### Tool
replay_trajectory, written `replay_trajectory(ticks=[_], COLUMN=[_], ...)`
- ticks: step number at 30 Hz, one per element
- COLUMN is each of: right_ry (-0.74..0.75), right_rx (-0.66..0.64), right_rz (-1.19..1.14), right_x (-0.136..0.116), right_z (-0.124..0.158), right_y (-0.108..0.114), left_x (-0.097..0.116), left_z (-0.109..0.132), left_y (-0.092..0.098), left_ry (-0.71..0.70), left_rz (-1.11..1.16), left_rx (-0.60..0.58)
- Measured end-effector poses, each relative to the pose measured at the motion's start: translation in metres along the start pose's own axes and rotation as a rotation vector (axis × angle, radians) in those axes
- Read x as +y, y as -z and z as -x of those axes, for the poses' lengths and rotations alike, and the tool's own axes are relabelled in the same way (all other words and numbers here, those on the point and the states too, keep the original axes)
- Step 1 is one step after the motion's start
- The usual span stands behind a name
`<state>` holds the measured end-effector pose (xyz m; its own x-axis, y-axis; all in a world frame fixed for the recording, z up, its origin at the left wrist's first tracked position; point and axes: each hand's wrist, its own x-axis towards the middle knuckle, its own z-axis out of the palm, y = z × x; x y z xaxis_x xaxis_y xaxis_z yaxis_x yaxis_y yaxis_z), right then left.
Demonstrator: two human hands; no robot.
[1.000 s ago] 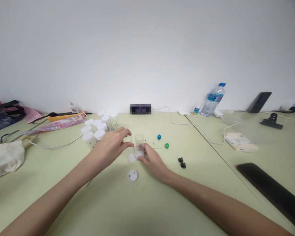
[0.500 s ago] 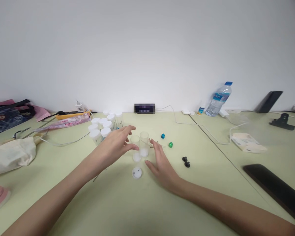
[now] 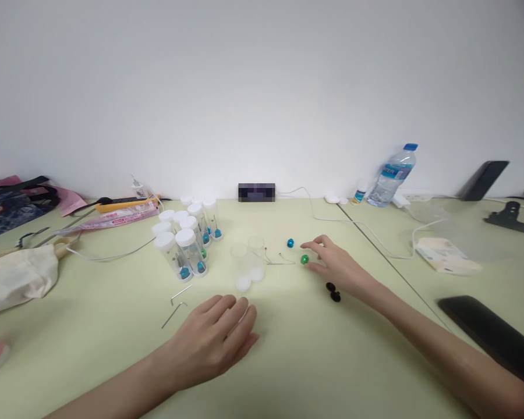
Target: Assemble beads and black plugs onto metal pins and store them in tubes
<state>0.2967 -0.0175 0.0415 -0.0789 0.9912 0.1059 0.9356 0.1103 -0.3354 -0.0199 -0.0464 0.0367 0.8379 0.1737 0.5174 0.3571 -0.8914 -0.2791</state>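
Note:
My left hand (image 3: 222, 334) is low over the table with its fingers curled round a white cap (image 3: 244, 313), of which only a sliver shows. Beyond it, two clear tubes (image 3: 239, 266) stand side by side without lids. My right hand (image 3: 332, 262) is open, thumb and fingers apart, right by a small shiny green piece (image 3: 304, 259). A similar blue piece (image 3: 290, 243) lies just past its fingertips. Thin wire-like pins (image 3: 280, 263) rest between the tubes and that hand. Two black knob-like parts (image 3: 333, 292) sit below the right wrist.
Several white-capped tubes (image 3: 192, 250) with blue or green pieces inside stand at the left. Two hex keys (image 3: 173, 314) lie before them. At the back right are a water bottle (image 3: 392, 177), a white cable (image 3: 375, 247) and a tissue pack (image 3: 448, 255).
My left hand has moved from beside the tubes down toward me, over the white cap. My right hand has shifted right, away from the tubes, to the green piece.

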Motion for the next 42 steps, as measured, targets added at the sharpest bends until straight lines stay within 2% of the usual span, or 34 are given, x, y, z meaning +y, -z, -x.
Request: replay_trajectory(ticks=[6,13,18,22,25,28,31,37,39,42], right_ry=[0.023,0.159,0.247,0.207,0.173,0.192,0.228,0.305,0.321,0.341], right_rx=[-0.117,-0.232,-0.276,-0.185,-0.144,-0.155,-0.174,-0.240,-0.240,-0.215], right_rz=[0.044,0.003,-0.042,0.043,0.167,0.278,0.363,0.408,0.398,0.387], right_x=[-0.001,-0.042,-0.064,-0.056,-0.045,-0.039,-0.037,-0.039,-0.044,-0.056], right_z=[-0.010,0.019,0.022,0.000,-0.015,-0.020,-0.016,0.001,0.004,0.006], right_y=[-0.003,-0.008,-0.008,-0.002,-0.008,-0.018,-0.024,-0.018,-0.014,-0.011], left_x=[0.005,-0.002,-0.002,-0.003,-0.004,-0.004,-0.002,-0.005,-0.012,-0.027], left_z=[0.009,0.008,0.006,0.008,0.009,0.007,0.004,-0.005,-0.013,-0.033], left_y=[-0.027,-0.022,-0.017,-0.016,-0.014,-0.013,-0.013,-0.008,-0.002,0.009], left_ry=[0.271,0.547,0.574,0.534,0.487,0.435,0.365,0.200,0.214,0.338], left_rz=[0.118,0.493,0.504,0.366,0.234,0.151,0.119,0.043,0.010,0.050], left_rx=[-0.270,-0.455,-0.446,-0.454,-0.464,-0.431,-0.337,-0.001,0.121,0.166])
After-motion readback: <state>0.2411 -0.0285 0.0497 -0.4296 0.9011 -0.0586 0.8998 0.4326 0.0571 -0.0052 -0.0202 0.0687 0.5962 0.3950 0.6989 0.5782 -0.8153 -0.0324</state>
